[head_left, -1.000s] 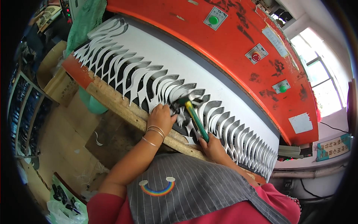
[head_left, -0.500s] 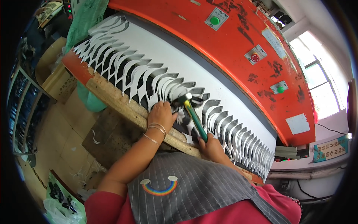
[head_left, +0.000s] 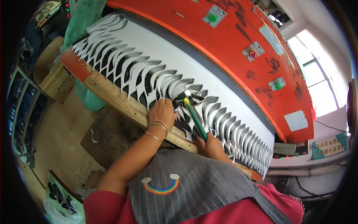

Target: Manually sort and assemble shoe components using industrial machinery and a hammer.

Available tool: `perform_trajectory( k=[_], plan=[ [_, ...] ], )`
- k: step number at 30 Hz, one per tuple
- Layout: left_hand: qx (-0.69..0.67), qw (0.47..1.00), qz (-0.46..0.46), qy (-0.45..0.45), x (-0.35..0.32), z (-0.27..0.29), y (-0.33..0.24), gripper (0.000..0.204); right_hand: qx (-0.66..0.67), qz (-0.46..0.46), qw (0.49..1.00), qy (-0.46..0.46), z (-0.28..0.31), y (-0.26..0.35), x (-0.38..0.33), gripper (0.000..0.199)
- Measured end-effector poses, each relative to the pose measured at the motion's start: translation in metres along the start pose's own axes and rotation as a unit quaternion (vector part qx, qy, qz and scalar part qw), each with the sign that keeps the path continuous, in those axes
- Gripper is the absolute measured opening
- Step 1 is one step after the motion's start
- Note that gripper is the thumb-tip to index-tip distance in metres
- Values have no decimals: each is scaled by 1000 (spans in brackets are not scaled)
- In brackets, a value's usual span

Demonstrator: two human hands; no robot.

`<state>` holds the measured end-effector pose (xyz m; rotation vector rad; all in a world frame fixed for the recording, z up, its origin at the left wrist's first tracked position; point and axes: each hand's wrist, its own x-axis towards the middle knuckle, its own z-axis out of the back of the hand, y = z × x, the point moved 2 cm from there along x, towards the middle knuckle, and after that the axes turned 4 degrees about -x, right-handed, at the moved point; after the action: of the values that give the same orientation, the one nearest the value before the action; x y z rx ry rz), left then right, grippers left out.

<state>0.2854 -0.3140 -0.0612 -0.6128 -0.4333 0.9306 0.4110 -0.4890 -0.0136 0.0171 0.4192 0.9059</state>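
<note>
Head view: hammer (head_left: 195, 118) was clasped in the right hand's (head_left: 212, 146) grip, its head at two o'clock from the left hand (head_left: 162, 112), over cut white sheet (head_left: 210, 85). Left fingers were curled; grip contents couldn't be told. Barely any shift was seen; same spot apparently still being worked.

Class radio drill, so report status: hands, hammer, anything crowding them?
Right hand gripping hammer. Left hand near hammer head, grip unclear. Curved white strips crowd around.
</note>
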Motion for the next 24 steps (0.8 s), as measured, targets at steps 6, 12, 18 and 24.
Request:
perform_trajectory(
  k=[6, 12, 18, 24],
  plan=[
    [14, 1000, 11, -15, 0, -1, -1, 40, 178, 30, 982, -60, 30, -11, -17, 31],
    [13, 1000, 2, -18, -3, -4, -2, 39, 87, -3, 987, -134, 5, -16, -12, 29],
    [6, 1000, 24, 0, -3, -3, -7, 41, 54, 21, 998, -14, 18, -15, -6, 38],
    [6, 1000, 16, 5, -5, -3, -8, 41, 240, 75, 953, -170, 36, -13, -27, 30]
  ],
)
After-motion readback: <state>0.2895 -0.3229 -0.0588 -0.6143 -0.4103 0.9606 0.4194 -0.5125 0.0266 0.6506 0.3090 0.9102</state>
